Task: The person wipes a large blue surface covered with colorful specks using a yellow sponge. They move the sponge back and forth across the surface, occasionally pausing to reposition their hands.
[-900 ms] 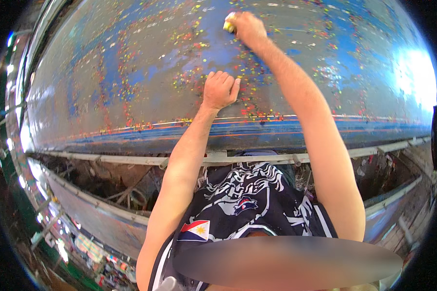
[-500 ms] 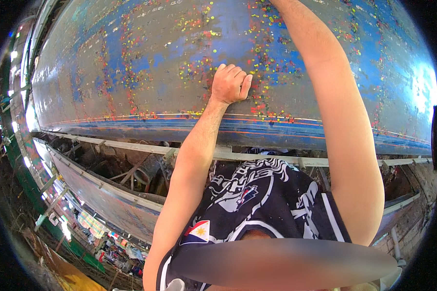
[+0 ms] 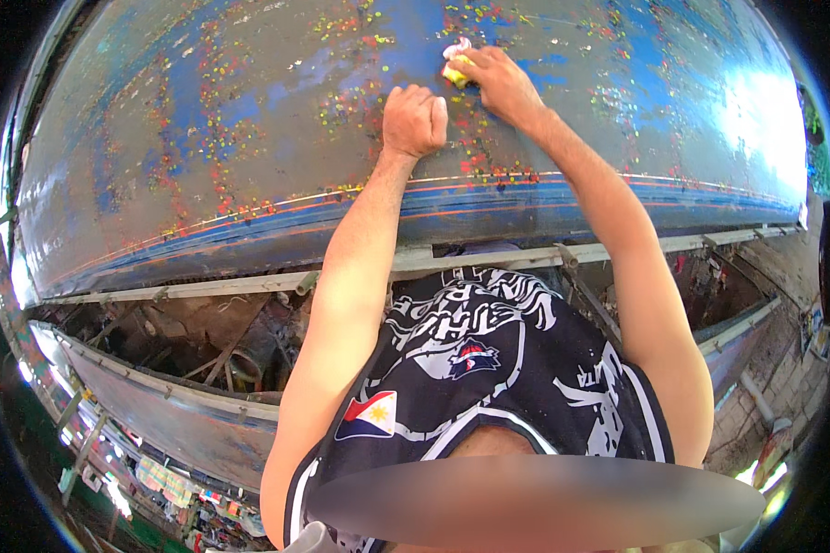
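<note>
And here's the right hand (image 3: pixel 507 85), out over the long grey-and-blue desk (image 3: pixel 277 166), its fingers (image 3: pixel 487 61) pinching a crumpled yellow-and-white wad (image 3: pixel 457 72)! The wad sits at the far side of that hand, above the upper middle of the desk, poking out past the fingers; cloth or sponge, I can't tell. Just beside it, lower and to the left, is the left hand (image 3: pixel 413 122), fingers curled tight into a fist, the thumb pressed alongside; whether anything is tucked inside, I can't tell. All around them, red and yellow specks (image 3: pixel 217 129) pepper the surface in rough bands, with blue patches between. Nearer the body, blue and orange stripes (image 3: pixel 295 214) run along the desk, then a pale rail (image 3: pixel 203 286) at its edge. Both bare arms reach forward from a black-and-white sleeveless top (image 3: pixel 461 387), elbows well apart.
</note>
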`<state>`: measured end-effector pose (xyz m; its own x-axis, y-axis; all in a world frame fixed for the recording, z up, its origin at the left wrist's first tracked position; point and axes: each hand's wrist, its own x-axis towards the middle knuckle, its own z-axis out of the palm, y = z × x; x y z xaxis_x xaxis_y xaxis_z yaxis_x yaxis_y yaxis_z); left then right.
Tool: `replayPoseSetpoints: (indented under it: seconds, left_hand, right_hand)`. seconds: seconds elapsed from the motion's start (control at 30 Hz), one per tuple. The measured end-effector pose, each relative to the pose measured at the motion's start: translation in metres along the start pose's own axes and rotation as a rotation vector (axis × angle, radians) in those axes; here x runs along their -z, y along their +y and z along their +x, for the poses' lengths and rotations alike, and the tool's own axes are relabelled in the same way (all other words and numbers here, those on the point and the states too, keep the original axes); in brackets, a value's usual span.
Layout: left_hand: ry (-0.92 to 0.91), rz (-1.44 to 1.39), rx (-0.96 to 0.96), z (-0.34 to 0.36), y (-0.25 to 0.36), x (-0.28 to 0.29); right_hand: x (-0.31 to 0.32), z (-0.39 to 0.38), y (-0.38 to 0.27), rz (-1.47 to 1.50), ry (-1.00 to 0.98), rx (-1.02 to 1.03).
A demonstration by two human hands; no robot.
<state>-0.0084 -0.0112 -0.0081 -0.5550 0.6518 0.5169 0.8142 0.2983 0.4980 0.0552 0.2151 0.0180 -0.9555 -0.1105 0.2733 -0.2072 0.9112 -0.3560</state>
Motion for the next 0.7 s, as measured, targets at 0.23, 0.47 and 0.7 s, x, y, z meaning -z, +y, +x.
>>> replayPoseSetpoints:
  seconds: [0.23,0.47,0.7]
  left_hand:
    - [0.12,-0.045,0.077,0.001,-0.008,-0.007]
    - [0.1,-0.013,0.075,0.002,-0.01,-0.013]
    - [0.035,0.149,0.119,-0.002,-0.011,-0.017]
  right_hand:
    - [0.015,-0.084,-0.083,0.055,-0.123,-0.04]
    - [0.012,-0.108,-0.103,0.036,-0.12,-0.006]
    - [0.023,-0.13,-0.097,0.105,-0.154,0.12]
